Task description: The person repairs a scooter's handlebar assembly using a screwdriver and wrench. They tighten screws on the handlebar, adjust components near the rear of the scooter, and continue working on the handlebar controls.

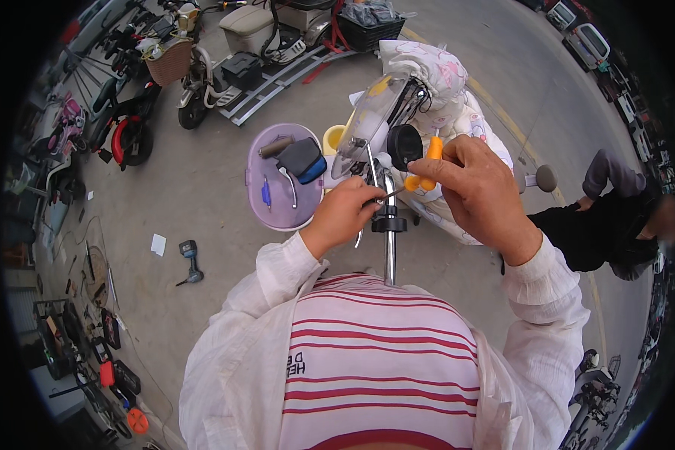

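Right hand: our right hand (480, 184) is closed on an orange-handled tool (435, 150), thumb and fingers around the handle.
Left hand: our left hand (341, 214) is narrow, thumb and forefinger drawn together at the end of the tool's thin metal shaft; we can't tell if they grip the shaft or a small part.
Tool location: between our hands, above the chrome handlebar tube (390, 259), shaft pointing left.
Handlebar: black round mirror (405, 146) just beyond the tool, clear windshield (375, 112) left of it, white patterned quilted cover (435, 67) over the front.
Tub: lavender tub (277, 217) on our left, holding a silver lever (289, 187), a blue pen-like item (266, 193), a brown cylinder (276, 147) and a black-and-blue item (301, 160).
Ground: cordless drill (191, 262) lying left of the tub, white paper (158, 244) near it.
Bystander: person in black (592, 232) at our right, well apart from our hands.
Background: scooter with wicker basket (169, 67), upper left.
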Motion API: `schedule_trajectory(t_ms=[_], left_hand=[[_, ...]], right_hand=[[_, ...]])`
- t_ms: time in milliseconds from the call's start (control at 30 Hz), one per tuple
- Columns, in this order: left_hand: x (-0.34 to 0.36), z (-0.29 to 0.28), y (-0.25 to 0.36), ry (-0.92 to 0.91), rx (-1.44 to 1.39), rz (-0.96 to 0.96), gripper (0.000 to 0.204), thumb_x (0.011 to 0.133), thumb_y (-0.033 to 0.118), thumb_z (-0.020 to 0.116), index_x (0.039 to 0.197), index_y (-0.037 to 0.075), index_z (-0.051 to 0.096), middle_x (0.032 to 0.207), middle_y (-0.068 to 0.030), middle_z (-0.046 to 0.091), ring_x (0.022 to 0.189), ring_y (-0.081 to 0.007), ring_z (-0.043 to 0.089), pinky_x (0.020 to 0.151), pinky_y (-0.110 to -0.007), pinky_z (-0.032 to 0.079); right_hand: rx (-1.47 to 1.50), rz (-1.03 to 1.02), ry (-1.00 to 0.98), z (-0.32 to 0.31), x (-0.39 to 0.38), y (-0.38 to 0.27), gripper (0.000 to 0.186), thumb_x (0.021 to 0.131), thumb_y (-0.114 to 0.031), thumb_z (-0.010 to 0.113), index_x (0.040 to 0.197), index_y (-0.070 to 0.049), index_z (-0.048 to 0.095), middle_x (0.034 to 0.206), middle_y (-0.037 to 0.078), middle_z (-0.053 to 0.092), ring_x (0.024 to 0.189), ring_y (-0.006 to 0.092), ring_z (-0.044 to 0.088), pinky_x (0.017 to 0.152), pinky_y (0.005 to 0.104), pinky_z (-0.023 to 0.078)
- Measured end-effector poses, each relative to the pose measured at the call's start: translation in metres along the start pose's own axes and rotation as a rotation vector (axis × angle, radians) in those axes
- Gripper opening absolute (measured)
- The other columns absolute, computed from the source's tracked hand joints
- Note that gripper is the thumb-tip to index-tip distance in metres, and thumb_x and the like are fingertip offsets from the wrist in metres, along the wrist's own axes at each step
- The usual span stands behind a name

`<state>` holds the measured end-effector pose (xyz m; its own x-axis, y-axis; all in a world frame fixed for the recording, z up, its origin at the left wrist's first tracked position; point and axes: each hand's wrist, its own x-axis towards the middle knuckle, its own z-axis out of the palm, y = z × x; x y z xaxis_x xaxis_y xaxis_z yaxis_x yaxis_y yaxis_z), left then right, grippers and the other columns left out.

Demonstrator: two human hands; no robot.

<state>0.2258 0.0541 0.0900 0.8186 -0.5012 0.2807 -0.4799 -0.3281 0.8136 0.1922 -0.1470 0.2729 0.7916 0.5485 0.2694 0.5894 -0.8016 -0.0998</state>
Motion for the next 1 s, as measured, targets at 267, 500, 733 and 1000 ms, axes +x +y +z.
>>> schedule_trajectory(t_ms=[267, 500, 733, 1000], left_hand=[[0.003, 0.0, 0.0, -0.03, 0.004, 0.002, 0.022, 0.08, 0.005, 0.068, 0.102, 0.009, 0.068, 0.082, -0.0103, 0.055, 0.081, -0.029, 0.056, 0.07, -0.038, 0.045], [0.004, -0.006, 0.0, -0.075, 0.001, 0.028, 0.026, 0.08, 0.003, 0.067, 0.105, 0.01, 0.068, 0.082, -0.0106, 0.054, 0.081, -0.0291, 0.056, 0.07, -0.038, 0.045], [0.006, -0.005, -0.007, -0.075, 0.032, 0.06, 0.025, 0.08, 0.005, 0.068, 0.104, 0.01, 0.068, 0.084, -0.0117, 0.056, 0.083, -0.0309, 0.057, 0.071, -0.04, 0.046], [0.008, -0.006, -0.004, -0.091, 0.05, 0.046, 0.023, 0.08, 0.007, 0.067, 0.103, 0.011, 0.068, 0.085, -0.0114, 0.057, 0.084, -0.0311, 0.058, 0.07, -0.04, 0.046]], right_hand=[[0.269, 0.091, 0.07, 0.009, -0.002, -0.004, 0.024, 0.082, 0.0, 0.065, 0.105, -0.007, 0.066, 0.088, 0.012, 0.057, 0.082, 0.03, 0.058, 0.07, 0.0366, 0.047], [0.273, -0.153, -0.002, 0.004, 0.008, 0.011, 0.025, 0.076, 0.001, 0.063, 0.1, -0.008, 0.065, 0.101, 0.011, 0.061, 0.094, 0.0312, 0.059, 0.078, 0.0351, 0.048], [0.082, -0.114, -0.058, -0.011, 0.002, -0.003, 0.024, 0.07, -0.005, 0.07, 0.093, -0.012, 0.067, 0.087, 0.009, 0.059, 0.082, 0.0262, 0.059, 0.068, 0.0348, 0.046], [0.318, 0.094, -0.049, -0.001, -0.008, -0.013, 0.018, 0.077, -0.007, 0.063, 0.095, -0.009, 0.066, 0.077, 0.012, 0.056, 0.077, 0.0301, 0.059, 0.064, 0.0385, 0.046]])
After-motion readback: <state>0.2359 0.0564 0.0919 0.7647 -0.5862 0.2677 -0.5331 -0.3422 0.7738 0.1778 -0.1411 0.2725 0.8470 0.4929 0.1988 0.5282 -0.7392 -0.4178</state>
